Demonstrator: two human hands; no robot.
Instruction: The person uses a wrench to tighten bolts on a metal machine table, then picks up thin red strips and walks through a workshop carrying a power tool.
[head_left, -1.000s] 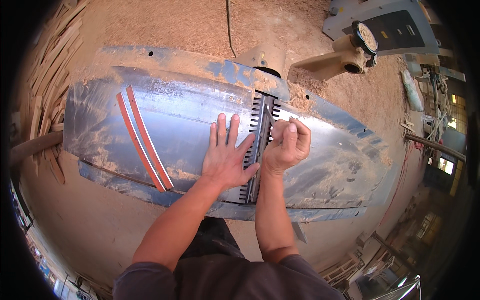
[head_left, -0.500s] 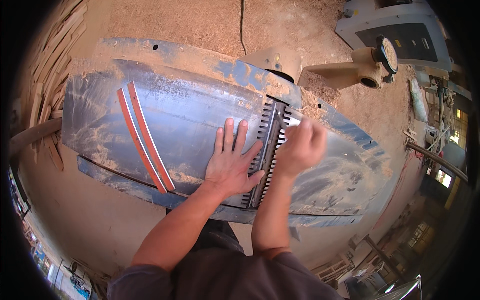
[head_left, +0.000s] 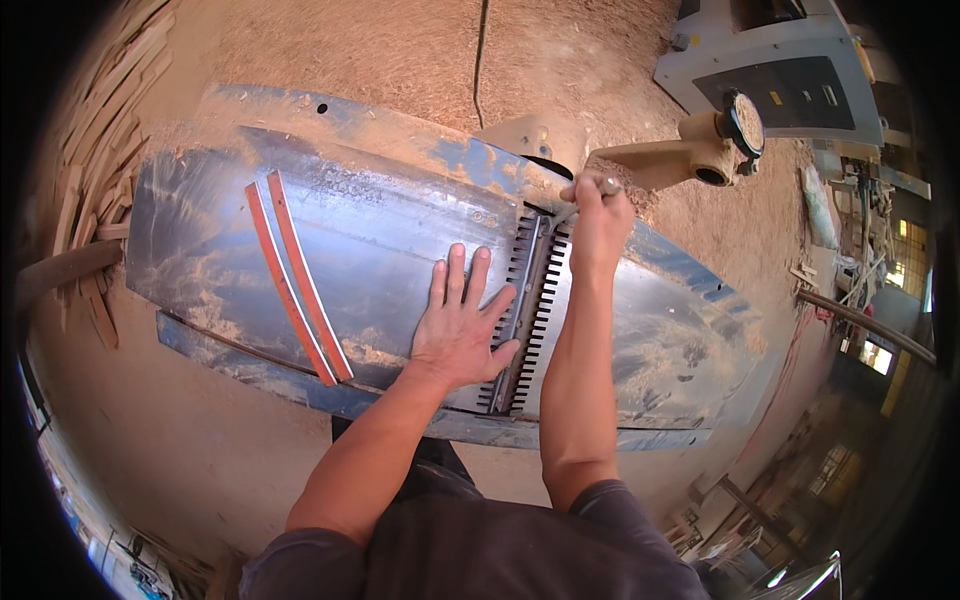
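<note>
My left hand point(head_left: 458, 335) lies flat with fingers spread on the metal bed of a jointer point(head_left: 370, 250). Its thumb and forefinger reach to the toothed edge beside the slot. Inside that slot runs a dark cutter head point(head_left: 522, 310) with a long bar along it. My right hand point(head_left: 602, 228) is closed round a wrench point(head_left: 562, 215), whose jaw end is at the far end of the cutter head. To the left, two long narrow strips point(head_left: 290, 280), red with a bright silver edge, rest side by side on the bed.
Sawdust covers the floor point(head_left: 380, 50) beyond the machine. A dusty arm with a round knob point(head_left: 742, 122) projects at the far right, before a grey machine cabinet point(head_left: 775, 90). Wood offcuts point(head_left: 95, 150) are piled at left, near a thick hose point(head_left: 70, 270).
My right hand has moved away from me along the cutter head to its far end, with the wrench in it. My left hand has stayed on the bed.
</note>
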